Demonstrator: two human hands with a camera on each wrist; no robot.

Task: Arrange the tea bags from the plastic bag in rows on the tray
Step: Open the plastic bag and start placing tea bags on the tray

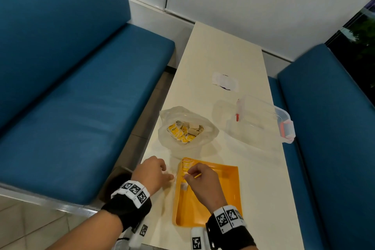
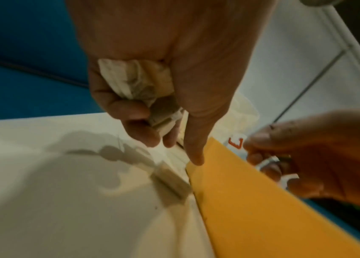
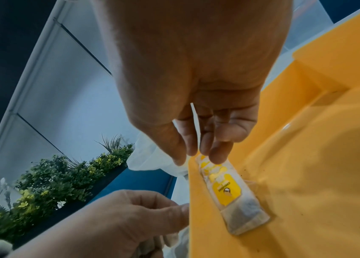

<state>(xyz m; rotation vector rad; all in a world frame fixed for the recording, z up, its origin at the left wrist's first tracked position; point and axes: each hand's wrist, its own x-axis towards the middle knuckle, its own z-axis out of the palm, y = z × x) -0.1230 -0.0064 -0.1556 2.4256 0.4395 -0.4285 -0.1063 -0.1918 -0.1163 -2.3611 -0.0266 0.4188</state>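
Note:
An orange tray (image 1: 223, 205) lies at the table's near edge, with a row of yellow-tagged tea bags (image 3: 229, 188) along its left wall. My right hand (image 1: 188, 174) hovers over that row and pinches a tea bag's thin white tag (image 3: 195, 129) between thumb and fingers. My left hand (image 1: 168, 174) sits just left of the tray and grips a bunch of tea bags (image 2: 135, 82) in its curled fingers, its index finger touching the tray rim (image 2: 214, 167). One tea bag (image 2: 170, 181) lies on the table beside the tray. The plastic bag (image 1: 186, 128) holds several more.
A clear plastic container (image 1: 261, 122) with red latches stands at the table's right edge. A white sticker (image 1: 225, 81) lies farther back. Blue benches (image 1: 81, 97) flank the narrow cream table (image 1: 259, 178), and its left edge runs close to my left hand.

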